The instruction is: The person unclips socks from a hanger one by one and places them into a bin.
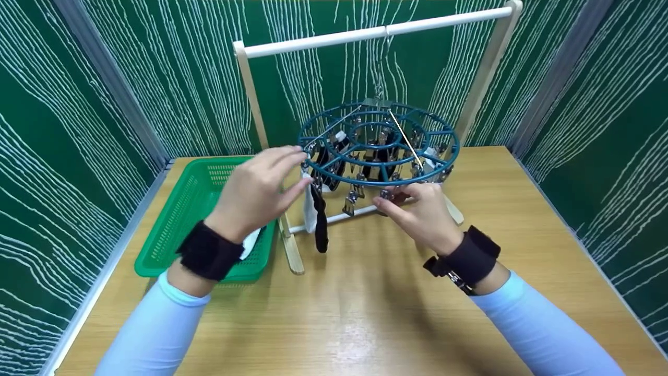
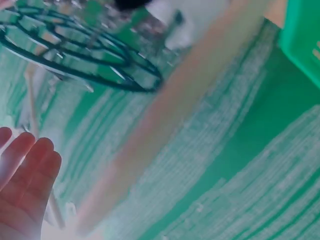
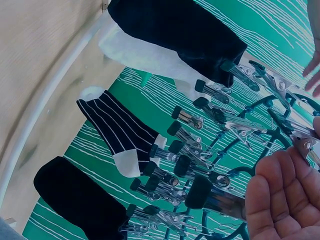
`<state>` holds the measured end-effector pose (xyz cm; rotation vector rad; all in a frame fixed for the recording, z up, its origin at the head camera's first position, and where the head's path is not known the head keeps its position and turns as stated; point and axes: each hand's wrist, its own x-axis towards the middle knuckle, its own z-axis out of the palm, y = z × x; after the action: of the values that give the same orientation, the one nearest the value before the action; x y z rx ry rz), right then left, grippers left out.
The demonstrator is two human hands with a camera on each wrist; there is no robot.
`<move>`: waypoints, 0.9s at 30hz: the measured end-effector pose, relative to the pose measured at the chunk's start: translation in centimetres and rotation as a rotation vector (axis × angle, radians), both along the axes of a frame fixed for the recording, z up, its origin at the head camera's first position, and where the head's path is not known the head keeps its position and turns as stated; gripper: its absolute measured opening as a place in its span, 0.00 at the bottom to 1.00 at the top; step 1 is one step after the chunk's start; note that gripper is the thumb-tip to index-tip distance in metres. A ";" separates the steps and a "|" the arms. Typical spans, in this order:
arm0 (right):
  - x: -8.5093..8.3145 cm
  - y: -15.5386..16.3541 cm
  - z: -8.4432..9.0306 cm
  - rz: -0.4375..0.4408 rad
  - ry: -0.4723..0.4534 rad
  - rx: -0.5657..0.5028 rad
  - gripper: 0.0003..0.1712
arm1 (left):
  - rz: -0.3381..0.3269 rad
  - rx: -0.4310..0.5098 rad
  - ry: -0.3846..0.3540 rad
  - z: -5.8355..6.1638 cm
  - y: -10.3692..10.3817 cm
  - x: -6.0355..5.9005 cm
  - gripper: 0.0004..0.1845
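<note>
Your left hand [image 1: 255,190] is raised at the near left edge of the round teal clip hanger [image 1: 379,143], fingers extended and loosely spread, fingertips at or just beside the rim. The left wrist view shows straight fingers [image 2: 30,165] closed round nothing. Whether they touch the rim cannot be determined.

Your right hand [image 1: 420,211] sits under the hanger's near right edge, fingers partly curled around a metal clip [image 1: 387,194]. The right wrist view shows the palm open beside the clips [image 3: 220,200], so a firm grip on one cannot be confirmed.

The hanger hangs from the white rail [image 1: 376,32] of a wooden rack [image 1: 250,99] standing on the wooden table [image 1: 365,313]. A black sock [image 1: 319,222] and a white sock [image 1: 309,209] hang together from a clip at the near left edge, just below your left hand. Further socks hang from clips on the far side, among them a dark striped sock [image 3: 117,132] with white toe.

A green basket [image 1: 180,209] rests on the table at the left, just beside the rack's foot, holding a white item partly hidden behind your left wrist.
</note>
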<state>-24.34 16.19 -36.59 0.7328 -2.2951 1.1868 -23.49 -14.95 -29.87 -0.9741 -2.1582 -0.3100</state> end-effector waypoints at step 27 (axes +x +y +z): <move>-0.2 -0.3 -0.4 0.033 0.013 0.013 0.07 | -0.051 -0.246 0.187 -1.5 7.6 -0.7 0.09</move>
<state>-24.51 15.89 -37.00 0.7833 -2.2897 1.1794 -24.23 -7.37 -31.33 -1.1483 -2.0338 0.0249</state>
